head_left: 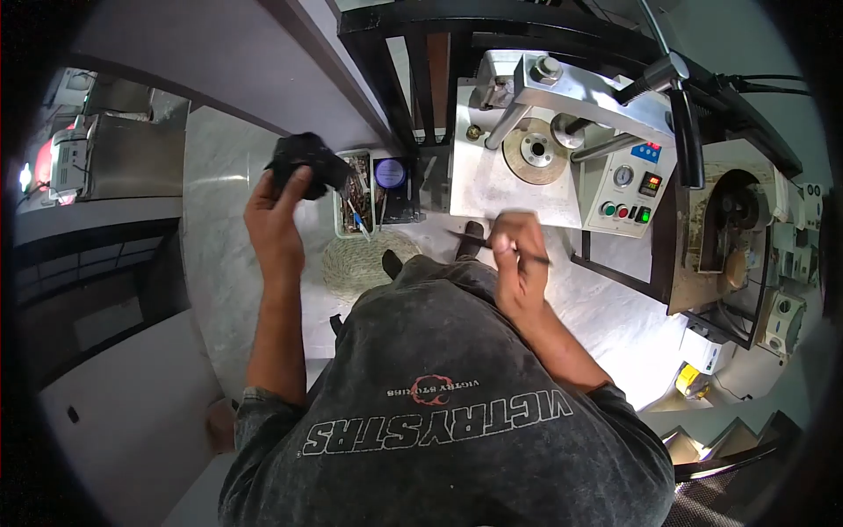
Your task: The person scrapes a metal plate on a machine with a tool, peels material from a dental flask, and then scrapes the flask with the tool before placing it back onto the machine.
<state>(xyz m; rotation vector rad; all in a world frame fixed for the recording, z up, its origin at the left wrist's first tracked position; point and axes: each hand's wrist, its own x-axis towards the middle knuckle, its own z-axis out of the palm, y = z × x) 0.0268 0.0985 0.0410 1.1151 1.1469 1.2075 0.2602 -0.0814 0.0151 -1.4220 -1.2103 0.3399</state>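
On the left, my left hand (279,211) is raised with its fingers wrapped round a black, lumpy, soft-looking piece (307,162). My right hand (520,255) is closed on a thin dark pointed tool (479,239), with its tip toward the left and its back end sticking out past the fingers. Motion blurs the hand a little, and the kind of tool cannot be made out. Just beyond the black piece lies a tray (341,206) full of small mixed bits, with a blue-and-white pen-like stick (358,215) across it. Beside it sits a round purple lid (390,173).
At the back right stands a press (606,83) with a white bed, a round plate (537,151), a black lever handle (688,136) and a panel of buttons (625,211). A woven round pouf (351,263) is on the floor. Further right is a metal-framed machine (716,228).
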